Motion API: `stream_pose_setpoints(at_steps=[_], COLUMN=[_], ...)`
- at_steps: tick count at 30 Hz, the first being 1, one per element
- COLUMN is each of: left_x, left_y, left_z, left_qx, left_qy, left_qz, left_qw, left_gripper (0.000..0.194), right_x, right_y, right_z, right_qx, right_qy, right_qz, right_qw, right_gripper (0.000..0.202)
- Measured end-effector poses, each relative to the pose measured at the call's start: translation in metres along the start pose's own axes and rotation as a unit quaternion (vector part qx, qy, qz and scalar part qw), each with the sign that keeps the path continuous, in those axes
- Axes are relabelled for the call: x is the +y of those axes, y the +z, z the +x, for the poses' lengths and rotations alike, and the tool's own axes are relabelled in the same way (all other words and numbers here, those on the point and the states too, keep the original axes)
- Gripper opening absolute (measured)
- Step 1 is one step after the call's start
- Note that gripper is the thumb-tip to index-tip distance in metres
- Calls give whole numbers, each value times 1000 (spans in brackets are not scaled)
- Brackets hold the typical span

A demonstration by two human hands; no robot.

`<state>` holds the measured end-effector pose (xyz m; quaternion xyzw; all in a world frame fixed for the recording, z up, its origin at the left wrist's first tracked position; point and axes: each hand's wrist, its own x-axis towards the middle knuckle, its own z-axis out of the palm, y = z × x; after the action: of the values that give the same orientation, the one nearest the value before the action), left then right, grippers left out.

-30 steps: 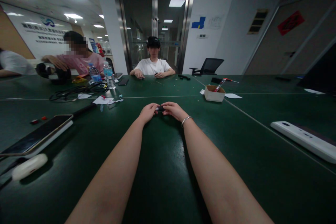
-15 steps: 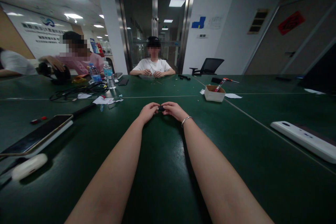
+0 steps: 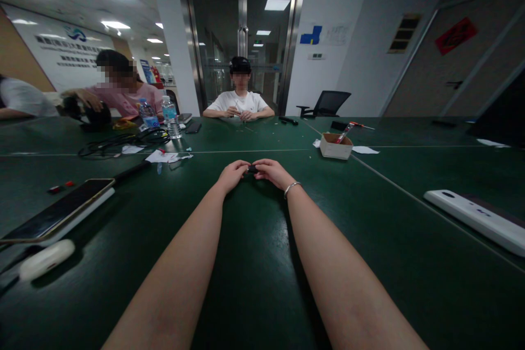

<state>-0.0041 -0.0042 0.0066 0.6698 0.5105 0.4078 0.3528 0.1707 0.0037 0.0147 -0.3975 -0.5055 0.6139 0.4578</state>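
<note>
A small black object (image 3: 251, 169) is held between my two hands over the middle of the green table (image 3: 250, 262). My left hand (image 3: 233, 175) is closed, its fingertips pinching the object's left side. From the right, my right hand (image 3: 272, 171) grips the same object between thumb and fingers; a silver bracelet (image 3: 292, 190) circles that wrist. The object is too small and dark to make out in detail, and my fingers partly cover it.
Bottles (image 3: 169, 115), cables (image 3: 123, 143) and paper scraps (image 3: 162, 156) lie back left. A phone (image 3: 61, 209) and white case (image 3: 47, 260) are left, a small box (image 3: 336, 146) back right, a white device (image 3: 471, 219) right. People sit across and at left.
My hands and the black object have hardly moved. Across the table, the seated person's hands have shifted slightly.
</note>
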Motion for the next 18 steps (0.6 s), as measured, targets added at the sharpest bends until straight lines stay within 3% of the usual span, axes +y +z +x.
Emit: stream_pose_setpoints(at_steps=[8,14,18], left_x=[-8,-6,-4], left_y=[1,1,0], left_z=[5,3,2], left_qx=[-8,-2,-15], left_qy=[18,10,13], left_qz=[35,0,36], left_qw=[999,1000,999], left_gripper=[35,31,35], right_x=[2,2,1], right_y=[0,0,0], right_z=[2,1,1], right_qx=[8,8,6], right_qy=[-1,-1,-2], right_qz=[-1,-2,-4], right_qw=[1000,1000,1000], right_gripper=[16,17,16])
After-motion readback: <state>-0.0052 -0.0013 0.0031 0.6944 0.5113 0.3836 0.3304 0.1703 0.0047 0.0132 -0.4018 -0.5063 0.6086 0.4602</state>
